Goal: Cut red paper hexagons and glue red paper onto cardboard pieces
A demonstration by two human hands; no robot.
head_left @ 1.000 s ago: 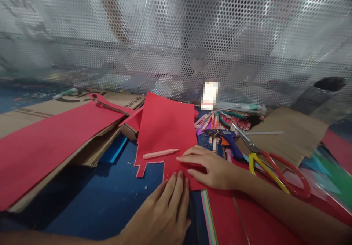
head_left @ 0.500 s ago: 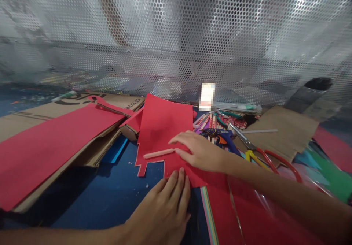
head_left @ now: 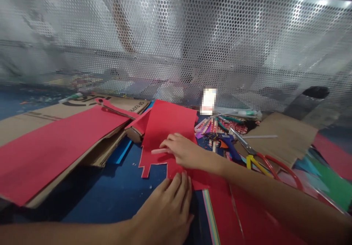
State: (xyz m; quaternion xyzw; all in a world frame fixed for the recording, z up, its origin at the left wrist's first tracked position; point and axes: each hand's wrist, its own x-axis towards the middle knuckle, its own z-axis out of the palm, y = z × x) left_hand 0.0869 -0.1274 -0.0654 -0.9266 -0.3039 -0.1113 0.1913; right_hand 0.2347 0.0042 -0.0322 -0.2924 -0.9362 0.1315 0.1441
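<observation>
1. The left hand point(head_left: 166, 210) lies at the bottom centre of the frame, its fingers nearly straight and side by side. The fingertips rest on the lower part of a red sheet point(head_left: 172, 122). Its grip is open and flat, closed around nothing.
2. The right hand point(head_left: 183, 151) reaches in from the lower right to the centre, above the left hand and apart from it. Its fingers bend over the right end of a pink pen point(head_left: 158, 151). Whether its grip is closed on the pen cannot be told, as the hand covers that end.
3. The pink pen lies over the red sheet in the centre of the frame, its left end pointing left. The sheet has a stepped cut along its lower left edge, with a blue worktop point(head_left: 110, 197) showing beside it.
4. On the left side, a long red panel point(head_left: 66, 135) lies over brown cardboard point(head_left: 49, 107). A green-ended tube point(head_left: 70, 97) lies near the cardboard's far edge.
5. Right of centre are a blue glue gun point(head_left: 229, 144), patterned strips point(head_left: 213, 127) and scissors point(head_left: 249, 146) with a red handle. Another brown cardboard piece point(head_left: 288, 133) lies farther right.
6. At the lower right, red material point(head_left: 247, 215) lies beneath the right forearm, beside striped coloured edges point(head_left: 211, 217).
7. A perforated metal screen point(head_left: 165, 29) fills the top of the frame.
</observation>
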